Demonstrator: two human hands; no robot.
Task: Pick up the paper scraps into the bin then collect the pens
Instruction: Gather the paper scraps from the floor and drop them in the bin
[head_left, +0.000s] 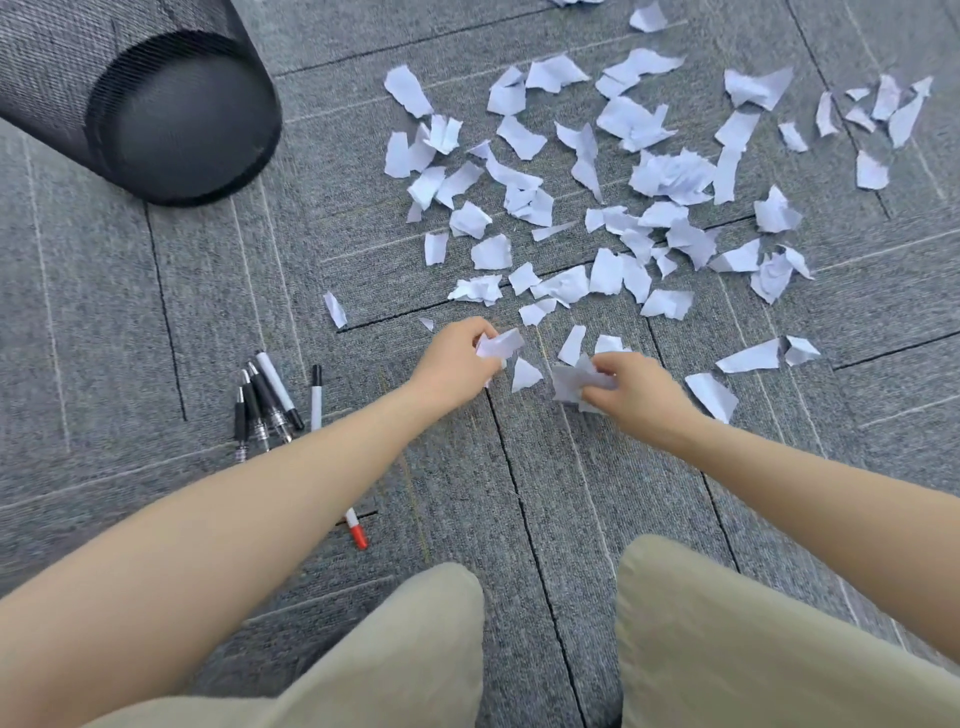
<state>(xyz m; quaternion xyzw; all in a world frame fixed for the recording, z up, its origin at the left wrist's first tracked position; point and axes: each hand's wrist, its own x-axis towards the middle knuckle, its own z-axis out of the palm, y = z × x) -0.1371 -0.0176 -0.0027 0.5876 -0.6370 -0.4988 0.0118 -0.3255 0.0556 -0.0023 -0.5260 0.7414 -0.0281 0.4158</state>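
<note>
Several torn white paper scraps (613, 197) lie scattered over the grey carpet ahead of me. My left hand (457, 364) grips a scrap (501, 344) at the near edge of the pile. My right hand (631, 392) pinches a few scraps (569, 382) just beside it. A black mesh bin (156, 104) stands at the upper left. Several black and white pens (267, 402) lie in a bunch left of my left forearm. A red-capped marker (356, 530) pokes out from under that forearm.
The floor is grey carpet tile (130, 322) with dark seams. My knees in beige trousers (727, 639) fill the bottom of the view. One loose scrap (335, 309) lies apart, between the pile and the pens.
</note>
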